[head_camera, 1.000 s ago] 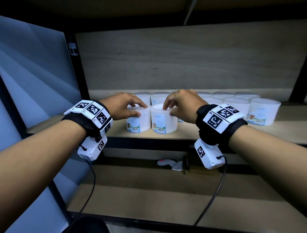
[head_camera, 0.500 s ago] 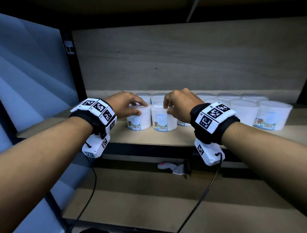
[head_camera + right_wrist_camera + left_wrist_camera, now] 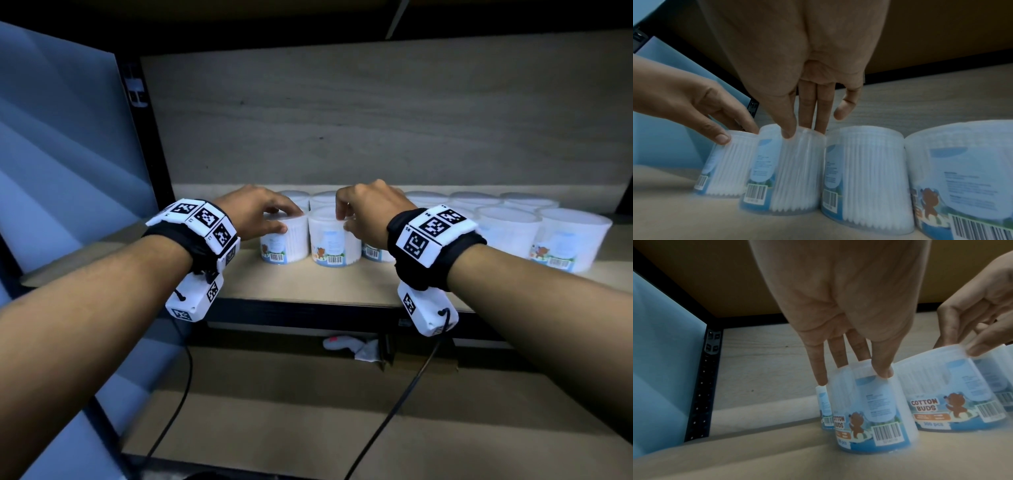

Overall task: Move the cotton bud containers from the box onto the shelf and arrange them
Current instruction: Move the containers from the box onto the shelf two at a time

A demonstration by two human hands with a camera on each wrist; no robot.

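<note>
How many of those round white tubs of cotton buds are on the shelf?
10 showing. Front row, five clear round plastic cotton bud tubs, the left hand and right hand holding the first two. Back row, five more. The right hand may hide more.

A wooden shelf (image 3: 308,284) is seen — upright cotton bud containers (image 3: 507,236) are ranged on it in two rows.

Bare shelf (image 3: 308,284) before packed containers (image 3: 507,233)
</note>
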